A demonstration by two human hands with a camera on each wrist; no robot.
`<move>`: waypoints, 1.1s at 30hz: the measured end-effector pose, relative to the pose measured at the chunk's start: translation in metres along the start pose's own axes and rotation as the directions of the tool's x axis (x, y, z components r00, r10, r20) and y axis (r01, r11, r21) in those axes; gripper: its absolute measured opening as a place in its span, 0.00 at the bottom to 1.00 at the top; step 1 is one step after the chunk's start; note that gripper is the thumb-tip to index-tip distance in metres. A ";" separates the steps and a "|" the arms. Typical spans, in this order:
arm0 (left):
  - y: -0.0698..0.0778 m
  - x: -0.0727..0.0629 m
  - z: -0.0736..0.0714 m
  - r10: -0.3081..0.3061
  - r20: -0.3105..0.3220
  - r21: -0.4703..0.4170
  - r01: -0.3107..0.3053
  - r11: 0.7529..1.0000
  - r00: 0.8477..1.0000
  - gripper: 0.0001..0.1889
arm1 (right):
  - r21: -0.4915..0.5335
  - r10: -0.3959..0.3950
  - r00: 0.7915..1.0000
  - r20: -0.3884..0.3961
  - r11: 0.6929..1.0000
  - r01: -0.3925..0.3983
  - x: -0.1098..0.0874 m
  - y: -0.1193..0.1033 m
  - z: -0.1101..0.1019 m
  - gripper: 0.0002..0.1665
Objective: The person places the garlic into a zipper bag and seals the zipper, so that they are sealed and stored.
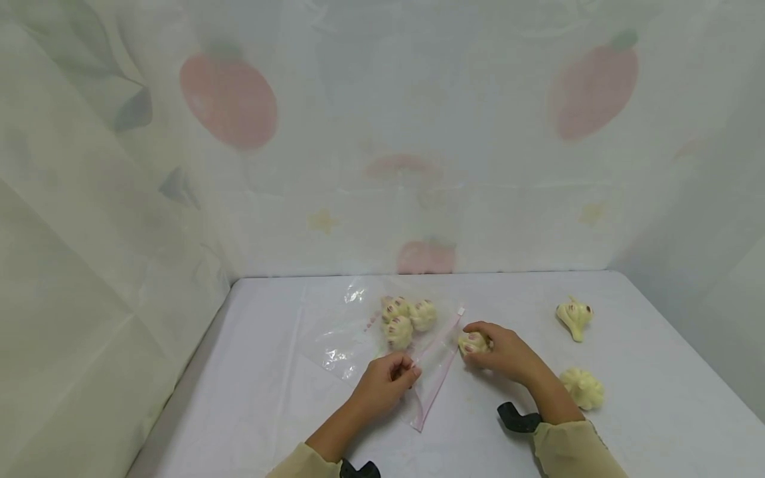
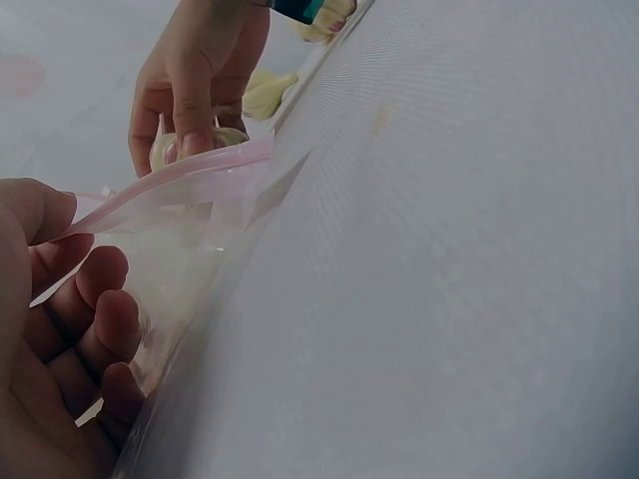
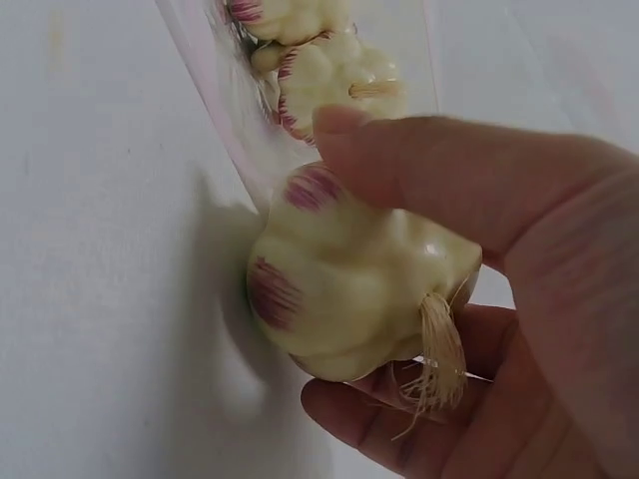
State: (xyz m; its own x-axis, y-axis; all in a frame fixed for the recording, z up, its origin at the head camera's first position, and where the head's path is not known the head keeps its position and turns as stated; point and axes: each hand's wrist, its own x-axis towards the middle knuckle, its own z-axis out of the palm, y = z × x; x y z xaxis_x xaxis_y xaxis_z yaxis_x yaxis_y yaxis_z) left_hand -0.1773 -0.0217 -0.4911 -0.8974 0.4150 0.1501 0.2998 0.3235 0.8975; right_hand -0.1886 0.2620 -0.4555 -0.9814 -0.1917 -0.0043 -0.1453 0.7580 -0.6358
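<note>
A clear zip bag (image 1: pixel 343 335) with a pink zip edge lies on the table, several garlic bulbs (image 1: pixel 399 332) inside it. My left hand (image 1: pixel 385 382) pinches the bag's edge between thumb and forefinger, lifting the pink strip (image 2: pixel 200 168) in the left wrist view. Just right of the bag's mouth, my right hand (image 1: pixel 505 352) grips another garlic bulb (image 3: pixel 349 279) between thumb and fingers. Purple streaks and a tuft of dry roots show on that bulb in the right wrist view.
Two more garlic bulbs lie on the right: one with a stem (image 1: pixel 576 317) farther back, and a rounder one (image 1: pixel 582 388) beside my right forearm. The white table (image 1: pixel 239 398) meets a fruit-printed curtain (image 1: pixel 478 133) at its back edge. Dark straps (image 1: pixel 518 419) circle both wrists.
</note>
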 end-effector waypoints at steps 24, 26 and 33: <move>0.000 -0.001 0.001 -0.012 0.002 0.005 0.012 1.000 1.000 0.11 | 0.107 0.077 0.996 -0.052 0.992 -0.071 0.002 0.003 -0.002 0.32; 0.001 -0.001 0.000 -0.012 0.004 0.007 0.012 1.000 1.000 0.11 | 0.102 0.077 0.996 -0.050 0.992 -0.072 0.003 0.003 -0.002 0.31; 0.002 -0.001 -0.001 -0.019 0.013 -0.002 0.019 1.000 1.000 0.11 | 0.108 0.089 0.995 -0.046 0.991 -0.084 0.003 0.003 -0.001 0.31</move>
State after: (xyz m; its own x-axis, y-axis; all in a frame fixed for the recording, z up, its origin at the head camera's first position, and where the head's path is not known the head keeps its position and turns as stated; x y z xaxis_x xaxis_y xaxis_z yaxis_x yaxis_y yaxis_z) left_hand -0.1759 -0.0222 -0.4890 -0.8987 0.4197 0.1274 0.2819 0.3300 0.9009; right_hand -0.1926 0.2644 -0.4566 -0.9952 -0.0944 -0.0250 -0.0484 0.6994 -0.7131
